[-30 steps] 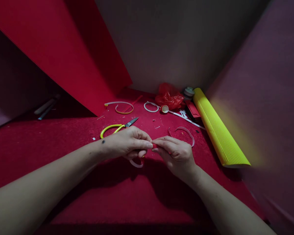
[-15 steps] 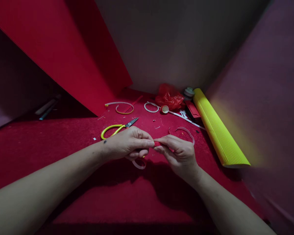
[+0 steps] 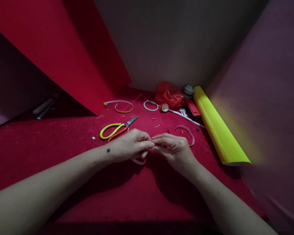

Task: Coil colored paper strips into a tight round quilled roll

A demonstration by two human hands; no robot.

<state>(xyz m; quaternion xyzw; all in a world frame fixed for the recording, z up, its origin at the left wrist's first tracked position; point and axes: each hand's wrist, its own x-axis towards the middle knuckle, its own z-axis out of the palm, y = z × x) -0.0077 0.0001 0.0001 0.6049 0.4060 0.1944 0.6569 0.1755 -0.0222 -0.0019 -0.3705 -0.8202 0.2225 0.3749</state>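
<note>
We have our left hand (image 3: 129, 145) and right hand (image 3: 175, 150) brought together over the red felt table (image 3: 127, 195), fingertips meeting. Both are pinched nearly closed on a thin pale strip (image 3: 138, 161), whose curved end loops out just under the left fingers; the part between the fingertips is hidden, so we cannot tell how much of it each hand holds.

Just behind the left hand lie the scissors (image 3: 117, 128), yellow and orange handles toward us, blades pointing away to the right. Near the right hand rests a pinkish curved strip (image 3: 187, 130). Farther back we see a white-and-yellow curved strip (image 3: 120, 106), a white ring (image 3: 150, 105), a small round cap (image 3: 164, 107), and a crumpled red plastic bag (image 3: 169, 94). A roll of yellow corrugated paper (image 3: 218, 129) lies along the right side, and a big red sheet (image 3: 63, 55) leans over the left. Nothing lies between our hands and us.
</note>
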